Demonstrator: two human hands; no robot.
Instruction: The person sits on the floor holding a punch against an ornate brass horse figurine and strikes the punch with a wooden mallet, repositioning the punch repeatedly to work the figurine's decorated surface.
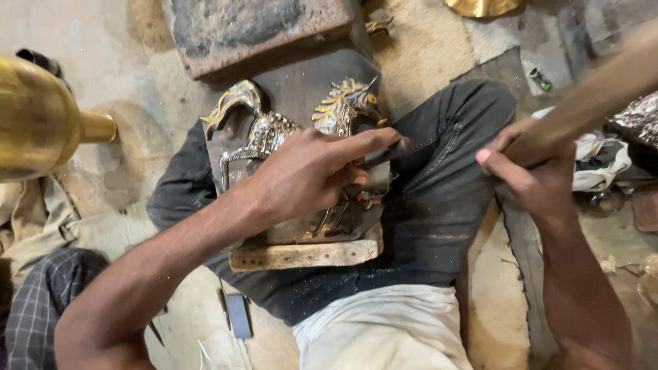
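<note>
A silver and gold metal horse figure (274,130) lies on a wooden block (308,255) across my lap. My left hand (308,175) rests over the figure and pinches a thin dark chisel (387,154), its tip against the horse near the head. To the right, my right hand (538,171) grips the wooden handle (596,96) of a tool that runs up and out of view at the upper right. The tool's head is hidden. The handle is blurred.
A large brass vessel (41,123) sits at the left edge. A dark stone slab (253,27) lies ahead of my knees. White cloth (603,164) and metal pieces lie at the right. A small dark flat object (238,315) rests on the floor near my left elbow.
</note>
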